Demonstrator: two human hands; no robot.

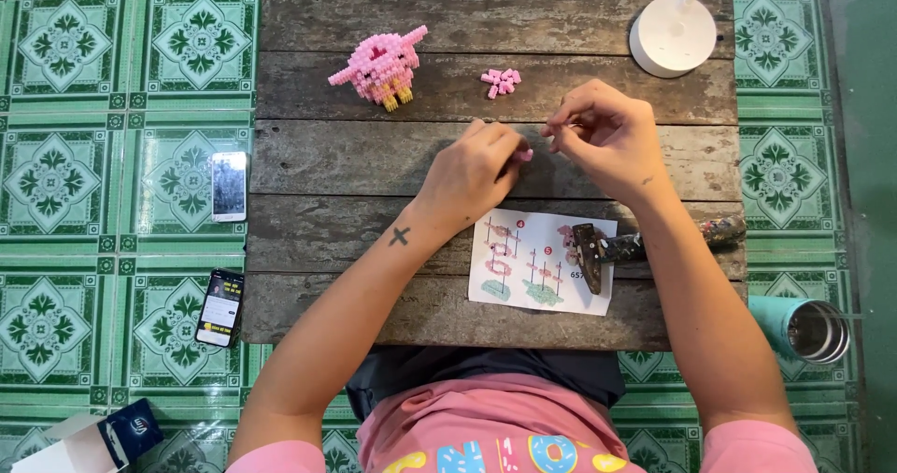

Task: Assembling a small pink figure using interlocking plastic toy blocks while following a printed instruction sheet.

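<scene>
My left hand [475, 170] rests on the wooden table [355, 155], fingers pinched on a small pink brick piece [524, 155]. My right hand [605, 137] is just to its right, fingertips curled close to the same piece; what it holds is too small to tell. A pink brick-built figure with yellow feet [381, 65] stands at the back left of the table. A small pile of loose pink bricks [501, 82] lies behind my hands. A printed instruction sheet [523, 272] lies near the front edge.
A dark tool [598, 249] lies across the sheet's right side. A white round lamp base [673, 34] stands back right. Two phones [228, 185] [220, 307] lie on the green tiled floor at left, a box [93, 440] lower left, a teal metal cup [808, 328] at right.
</scene>
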